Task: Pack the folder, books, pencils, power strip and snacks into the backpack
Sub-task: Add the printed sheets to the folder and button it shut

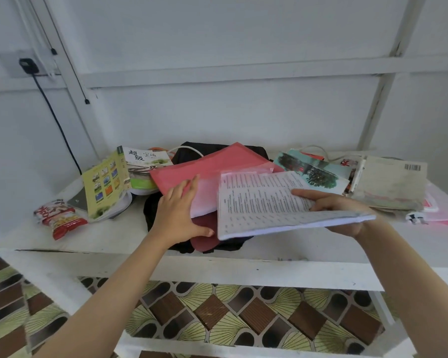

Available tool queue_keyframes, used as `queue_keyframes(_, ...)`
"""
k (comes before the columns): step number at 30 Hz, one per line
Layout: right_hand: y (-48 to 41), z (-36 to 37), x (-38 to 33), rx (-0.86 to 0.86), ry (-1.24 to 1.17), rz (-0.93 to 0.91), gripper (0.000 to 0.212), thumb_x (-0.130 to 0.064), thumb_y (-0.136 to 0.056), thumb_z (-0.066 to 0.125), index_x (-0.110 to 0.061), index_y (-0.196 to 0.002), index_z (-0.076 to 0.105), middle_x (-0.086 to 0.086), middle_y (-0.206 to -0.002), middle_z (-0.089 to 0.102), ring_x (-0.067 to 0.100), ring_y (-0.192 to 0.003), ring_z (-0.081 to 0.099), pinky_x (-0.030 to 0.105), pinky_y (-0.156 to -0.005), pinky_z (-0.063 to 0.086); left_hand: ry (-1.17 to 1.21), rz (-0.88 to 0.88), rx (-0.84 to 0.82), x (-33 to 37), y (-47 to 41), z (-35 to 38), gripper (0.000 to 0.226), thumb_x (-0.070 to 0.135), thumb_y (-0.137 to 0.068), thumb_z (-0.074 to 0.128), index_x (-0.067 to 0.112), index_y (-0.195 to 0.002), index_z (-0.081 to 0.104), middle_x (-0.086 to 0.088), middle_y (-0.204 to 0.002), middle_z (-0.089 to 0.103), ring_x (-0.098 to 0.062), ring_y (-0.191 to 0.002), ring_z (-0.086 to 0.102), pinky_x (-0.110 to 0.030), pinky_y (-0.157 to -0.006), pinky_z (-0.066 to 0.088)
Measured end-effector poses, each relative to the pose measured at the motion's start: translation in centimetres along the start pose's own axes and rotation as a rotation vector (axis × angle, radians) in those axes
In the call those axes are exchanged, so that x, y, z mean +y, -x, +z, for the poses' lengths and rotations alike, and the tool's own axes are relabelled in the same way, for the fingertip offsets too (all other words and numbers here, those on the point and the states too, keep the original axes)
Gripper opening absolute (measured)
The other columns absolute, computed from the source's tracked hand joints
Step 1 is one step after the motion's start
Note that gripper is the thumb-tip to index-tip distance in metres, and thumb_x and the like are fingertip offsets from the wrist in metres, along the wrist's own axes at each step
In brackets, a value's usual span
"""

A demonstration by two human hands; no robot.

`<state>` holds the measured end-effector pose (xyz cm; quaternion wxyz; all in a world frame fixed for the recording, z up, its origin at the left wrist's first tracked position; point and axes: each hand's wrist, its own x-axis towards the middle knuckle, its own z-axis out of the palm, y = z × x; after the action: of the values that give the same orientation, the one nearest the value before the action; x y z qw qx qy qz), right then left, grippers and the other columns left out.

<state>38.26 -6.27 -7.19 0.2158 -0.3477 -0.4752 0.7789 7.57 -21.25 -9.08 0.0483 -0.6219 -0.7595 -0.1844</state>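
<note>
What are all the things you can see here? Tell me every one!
backpack: one, black, middle of the table, under the folder
folder: one, red, on the backpack
printed sheets: one stack, white, held over the folder
books: three; a green-and-white one on the left, a teal one and a beige one on the right
snack packet: one, red, far left of the table
plug: one, white, right edge of the table
pink sleeves: a few, right edge, under the beige book
wall cable: one, black, on the left wall
table: one, white
left hand: rests on the folder
right hand: holds the printed sheets
</note>
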Motion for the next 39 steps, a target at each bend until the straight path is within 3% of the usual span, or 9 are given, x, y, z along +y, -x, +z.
queue_keyframes(4, -0.2, 1.5, 0.4, 0.089, 0.011, -0.067, 0.048, 0.013, -0.091, 0.029, -0.009, -0.126, 0.054, 0.007, -0.109, 0.057, 0.018, -0.078, 0.057, 0.021, -0.052, 0.05, 0.058, 0.062, -0.044, 0.1, 0.3, -0.4, 0.129, 0.052, -0.051, 0.083, 0.03, -0.148, 0.0, 0.0, -0.15, 0.02, -0.02, -0.134, 0.019, -0.036, -0.106, 0.021)
queue_keyframes(10, -0.8, 4.2, 0.9, 0.25, -0.019, -0.192, 0.054, 0.015, -0.089, 0.028, -0.01, -0.132, 0.05, 0.008, -0.117, 0.053, 0.02, -0.077, 0.055, 0.018, -0.042, 0.048, 0.162, 0.059, -0.099, -0.8, 0.6, -0.6, 0.127, 0.045, -0.051, 0.086, 0.035, -0.148, 0.004, 0.003, -0.152, 0.017, -0.019, -0.137, 0.016, -0.035, -0.11, 0.017)
queue_keyframes(15, -1.9, 5.4, 1.5, 0.397, -0.057, -0.264, 0.058, 0.017, -0.087, 0.031, -0.012, -0.132, 0.052, 0.009, -0.119, 0.055, 0.022, -0.075, 0.057, 0.021, -0.05, 0.051, 0.166, 0.093, -0.087, -0.8, 0.8, -1.1, 0.128, 0.043, -0.05, 0.087, 0.034, -0.148, 0.005, 0.006, -0.152, 0.019, -0.017, -0.136, 0.018, -0.032, -0.108, 0.018)
queue_keyframes(22, -3.3, 8.5, 3.3, 0.547, 0.027, -0.329, 0.06, 0.015, -0.089, 0.026, -0.012, -0.14, 0.042, -0.005, -0.135, 0.045, 0.015, -0.085, 0.058, 0.047, -0.091, 0.051, 0.138, 0.109, -0.093, -0.3, 0.9, -1.3, 0.13, 0.045, -0.052, 0.086, 0.032, -0.147, -0.001, 0.006, -0.152, 0.017, -0.015, -0.136, 0.016, -0.033, -0.109, 0.018)
queue_keyframes(25, -4.0, 10.6, 3.9, 0.621, 0.099, -0.312, 0.062, 0.012, -0.089, 0.027, -0.016, -0.145, 0.035, 0.002, -0.139, 0.043, 0.023, -0.097, 0.06, 0.035, -0.077, 0.053, 0.122, 0.118, -0.106, -0.1, 0.8, -1.3, 0.131, 0.046, -0.053, 0.085, 0.032, -0.146, -0.006, 0.006, -0.152, 0.016, -0.016, -0.136, 0.016, -0.034, -0.109, 0.018)
queue_keyframes(28, -4.7, 12.3, 4.1, 0.56, 0.14, -0.26, 0.058, 0.002, -0.092, 0.029, -0.018, -0.146, 0.027, 0.004, -0.137, 0.044, 0.023, -0.112, 0.05, 0.031, -0.09, 0.047, 0.121, 0.111, -0.119, -0.2, 0.9, -1.2, 0.131, 0.048, -0.053, 0.085, 0.034, -0.146, -0.007, 0.006, -0.153, 0.015, -0.017, -0.137, 0.015, -0.036, -0.11, 0.017)
queue_keyframes(31, -4.5, 12.9, 3.9, 0.445, 0.091, -0.154, 0.049, -0.004, -0.093, 0.028, -0.019, -0.139, 0.033, 0.004, -0.114, 0.051, 0.02, -0.092, 0.056, 0.039, -0.071, 0.055, 0.123, 0.094, -0.127, -0.7, 0.9, -1.3, 0.131, 0.048, -0.052, 0.084, 0.032, -0.148, -0.004, 0.005, -0.153, 0.015, -0.018, -0.138, 0.014, -0.041, -0.112, 0.018)
queue_keyframes(35, -4.1, 12.0, 3.6, 0.514, 0.085, -0.12, 0.048, 0.01, -0.09, 0.032, -0.012, -0.129, 0.049, 0.009, -0.121, 0.05, 0.028, -0.097, 0.058, 0.031, -0.055, 0.057, 0.124, 0.09, -0.152, -1.2, 1.2, -1.7, 0.13, 0.047, -0.053, 0.085, 0.033, -0.148, -0.003, 0.006, -0.155, 0.011, -0.017, -0.14, 0.011, -0.042, -0.113, 0.018)
queue_keyframes(39, -4.4, 12.3, 3.7, 0.463, -0.12, -0.096, 0.053, 0.02, -0.086, 0.033, -0.008, -0.127, 0.051, 0.011, -0.119, 0.049, 0.027, -0.093, 0.058, 0.03, -0.065, 0.055, 0.111, 0.115, -0.158, -1.0, 1.5, -2.0, 0.131, 0.047, -0.053, 0.085, 0.033, -0.146, -0.007, 0.008, -0.155, 0.008, -0.015, -0.141, 0.009, -0.037, -0.112, 0.016)
